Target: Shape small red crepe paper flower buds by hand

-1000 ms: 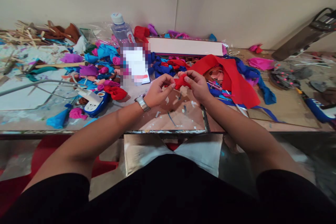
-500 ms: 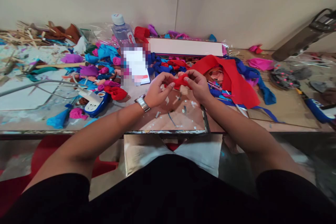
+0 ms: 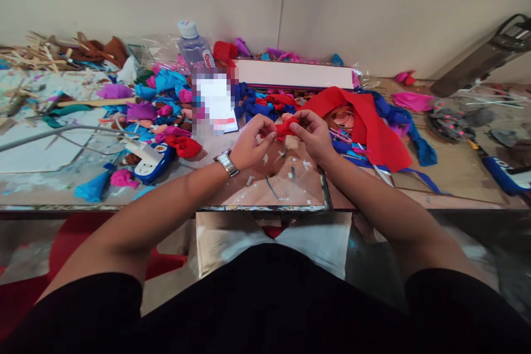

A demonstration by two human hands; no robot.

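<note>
Between my two hands, just above the middle of the table, is a small piece of red crepe paper (image 3: 284,128), bunched and folded. My left hand (image 3: 254,141), with a metal watch on its wrist, pinches the left end of it. The right end is pinched by the thumb and fingers of my right hand (image 3: 314,134). Close by on the right lies a long red crepe paper strip (image 3: 379,135), curved over a heap of coloured pieces. Rolled paper flowers (image 3: 182,145) in red, pink, blue and purple are piled to the left.
A phone (image 3: 219,105) leans by a water bottle (image 3: 194,47) behind my left hand. A blue and white power socket (image 3: 155,163) with a cable sits at left. Wooden sticks (image 3: 41,58) lie far left. A dark bottle (image 3: 477,61) stands tilted-looking at right.
The red piece between my fingers looks slightly more bunched on its right side, and the right fingers have shifted a little. Otherwise both hands stay in about the same place.
</note>
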